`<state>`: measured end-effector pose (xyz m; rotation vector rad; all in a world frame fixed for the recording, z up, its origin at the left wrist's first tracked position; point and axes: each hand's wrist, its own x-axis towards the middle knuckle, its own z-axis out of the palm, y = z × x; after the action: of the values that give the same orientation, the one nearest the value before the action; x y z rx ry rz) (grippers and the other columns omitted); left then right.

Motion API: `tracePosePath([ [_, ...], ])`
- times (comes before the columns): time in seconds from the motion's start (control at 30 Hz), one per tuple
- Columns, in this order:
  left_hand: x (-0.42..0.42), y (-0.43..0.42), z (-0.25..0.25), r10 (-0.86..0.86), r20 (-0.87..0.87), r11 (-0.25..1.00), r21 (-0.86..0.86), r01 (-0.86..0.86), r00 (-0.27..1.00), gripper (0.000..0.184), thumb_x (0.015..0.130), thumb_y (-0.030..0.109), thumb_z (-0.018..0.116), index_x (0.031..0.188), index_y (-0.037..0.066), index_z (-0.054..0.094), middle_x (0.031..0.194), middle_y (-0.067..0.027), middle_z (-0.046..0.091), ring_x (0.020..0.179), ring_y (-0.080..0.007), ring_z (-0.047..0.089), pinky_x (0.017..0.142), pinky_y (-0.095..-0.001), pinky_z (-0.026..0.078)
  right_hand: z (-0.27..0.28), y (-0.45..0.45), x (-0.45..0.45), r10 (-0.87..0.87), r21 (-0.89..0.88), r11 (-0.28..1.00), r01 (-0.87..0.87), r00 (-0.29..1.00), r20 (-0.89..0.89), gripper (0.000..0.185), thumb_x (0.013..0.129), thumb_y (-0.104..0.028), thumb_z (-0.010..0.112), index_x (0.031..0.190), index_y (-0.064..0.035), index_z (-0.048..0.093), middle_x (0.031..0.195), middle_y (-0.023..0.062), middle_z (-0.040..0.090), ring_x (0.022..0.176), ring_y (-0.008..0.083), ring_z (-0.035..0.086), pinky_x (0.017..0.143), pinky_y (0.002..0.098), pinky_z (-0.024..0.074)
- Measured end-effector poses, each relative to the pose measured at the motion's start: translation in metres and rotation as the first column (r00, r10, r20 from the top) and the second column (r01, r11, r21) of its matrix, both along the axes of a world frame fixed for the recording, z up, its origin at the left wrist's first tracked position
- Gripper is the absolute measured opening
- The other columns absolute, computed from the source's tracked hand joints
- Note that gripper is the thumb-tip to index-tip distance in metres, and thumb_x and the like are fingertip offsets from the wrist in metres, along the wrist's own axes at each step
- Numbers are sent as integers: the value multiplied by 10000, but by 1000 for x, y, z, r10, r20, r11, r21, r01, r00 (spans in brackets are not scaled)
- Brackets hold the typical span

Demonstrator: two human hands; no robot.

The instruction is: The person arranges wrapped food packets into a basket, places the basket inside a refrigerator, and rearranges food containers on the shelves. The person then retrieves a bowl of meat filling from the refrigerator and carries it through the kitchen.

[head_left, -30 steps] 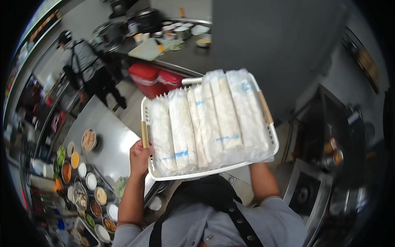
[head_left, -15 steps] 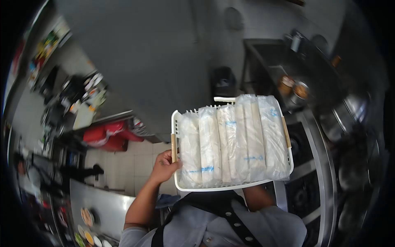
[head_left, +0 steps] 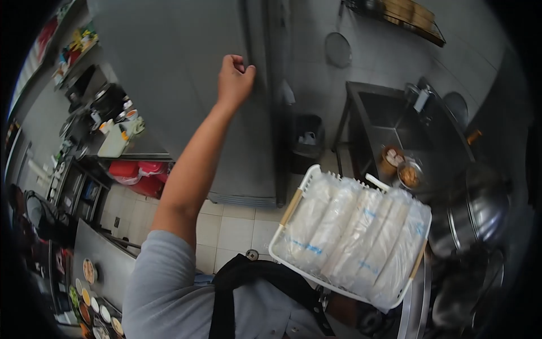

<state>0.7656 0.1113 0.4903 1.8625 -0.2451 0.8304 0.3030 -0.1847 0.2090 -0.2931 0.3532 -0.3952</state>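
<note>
A white plastic basket point(head_left: 280, 246) with tan handles holds several long, pale rolls in clear plastic bags point(head_left: 354, 234) with blue print. It is tilted at the lower right, close to my body. My right hand is hidden beneath the basket; only a dark part of that forearm shows below it. My left hand point(head_left: 236, 82) is raised on an outstretched arm in front of a tall grey metal cabinet point(head_left: 186, 73), near its right edge. The fingers are curled in, and whether they touch or hold anything is hidden.
A metal sink point(head_left: 389, 113) stands at the right, with food containers beside it. Large metal pots point(head_left: 480, 209) are at far right. A bin point(head_left: 307, 138) stands past the cabinet. At lower left are a steel counter point(head_left: 107, 254) with food bowls and a person point(head_left: 42, 212).
My left hand has let go of the basket handle and risen to the front of the cabinet. The basket has shifted right and tilted. The view has turned right, toward the cabinet and sink.
</note>
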Motion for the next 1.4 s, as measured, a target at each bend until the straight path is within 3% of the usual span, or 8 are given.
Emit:
tracePosePath([
  [0.3, -20, 27, 8, -91, 13, 996, 0, 91, 996, 227, 870, 174, 639, 808, 44, 465, 654, -18, 479, 621, -102, 427, 581, -270, 386, -9, 8, 26, 34, 70, 997, -38, 998, 47, 646, 959, -507, 374, 1413, -48, 369, 1392, 140, 448, 1246, 262, 460, 1063, 388, 375],
  [0.6, -138, 61, -3, -261, 54, 932, -247, 266, 964, 190, 916, 160, 631, 1013, 55, 505, 811, 35, 447, 732, -56, 450, 654, -212, 377, -7, 11, 47, 92, 99, 990, -105, 988, 125, 620, 969, -481, 366, 1419, -53, 360, 1404, 137, 435, 1266, 258, 438, 1078, 386, 356],
  [1.1, -437, 197, -79, 126, 314, 923, -384, 4, 941, 345, 970, 225, 517, 1229, -1, 480, 1126, -85, 590, 1051, -156, 580, 908, -296, 464, -33, -14, 87, 228, 178, 934, -309, 902, 367, 579, 987, -436, 352, 1428, -60, 346, 1424, 132, 413, 1299, 251, 401, 1103, 384, 326],
  [1.17, -454, 170, -72, 428, 235, 866, -382, -322, 873, 259, 970, 161, 487, 1158, -11, 533, 1053, -84, 609, 955, -152, 594, 843, -287, 471, -36, -20, 94, 231, 202, 920, -337, 880, 415, 574, 989, -430, 350, 1429, -61, 344, 1427, 132, 410, 1303, 250, 396, 1106, 383, 322],
  [1.2, -469, 167, -74, 620, 218, 767, 35, -641, 754, 245, 959, 131, 481, 1139, -20, 549, 1059, -107, 611, 979, -185, 594, 861, -309, 471, -39, -19, 97, 229, 211, 914, -346, 871, 435, 571, 990, -427, 349, 1429, -62, 343, 1428, 131, 409, 1305, 249, 393, 1108, 383, 320],
  [1.27, -495, 161, -87, 783, 579, -5, 373, -928, 228, 209, 927, 71, 470, 1078, -20, 581, 1088, -166, 593, 1020, -273, 584, 920, -369, 459, -43, -18, 104, 239, 214, 902, -375, 846, 478, 566, 993, -421, 347, 1430, -63, 341, 1431, 131, 406, 1310, 248, 388, 1111, 383, 315],
  [1.33, -499, 106, -73, 685, 630, 578, -163, -799, 367, 232, 915, 89, 480, 1108, -8, 565, 1128, -188, 566, 1041, -317, 569, 950, -418, 447, -46, -16, 114, 228, 222, 894, -390, 820, 525, 560, 995, -415, 345, 1432, -64, 339, 1433, 130, 403, 1314, 247, 383, 1114, 382, 311],
  [1.4, -521, 68, -93, 197, 832, 931, 6, -364, 519, 328, 906, 189, 516, 1174, 0, 527, 1169, -199, 549, 1077, -327, 554, 940, -446, 456, -49, -20, 121, 211, 235, 885, -402, 796, 567, 555, 997, -409, 343, 1433, -65, 337, 1436, 129, 400, 1319, 246, 379, 1117, 382, 307],
])
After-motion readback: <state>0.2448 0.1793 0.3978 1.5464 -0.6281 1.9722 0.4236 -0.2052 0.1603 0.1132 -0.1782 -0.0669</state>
